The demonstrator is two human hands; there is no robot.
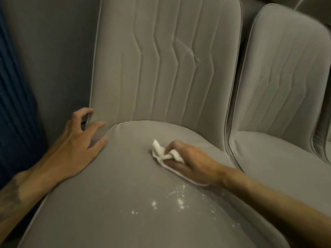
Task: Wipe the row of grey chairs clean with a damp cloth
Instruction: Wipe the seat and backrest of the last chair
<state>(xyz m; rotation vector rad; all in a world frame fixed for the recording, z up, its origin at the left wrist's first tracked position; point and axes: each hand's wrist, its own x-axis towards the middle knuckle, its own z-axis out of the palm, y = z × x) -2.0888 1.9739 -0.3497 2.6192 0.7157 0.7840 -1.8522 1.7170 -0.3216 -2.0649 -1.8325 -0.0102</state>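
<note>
A grey padded chair [125, 185] fills the middle of the view, its ribbed backrest rising behind the seat. My right hand [189, 160] grips a small white cloth [159, 149] and presses it on the seat's right half. White crumbs [179, 201] speckle the seat just in front of that hand. My left hand [78, 142] rests flat on the seat's back left corner, with its fingers touching the lower left edge of the backrest. A second grey chair [279, 97] stands close on the right.
A grey wall [53, 59] runs behind and left of the chairs. A dark blue ribbed panel [14, 113] stands at the far left. The edge of a third chair [324, 140] shows at the right border.
</note>
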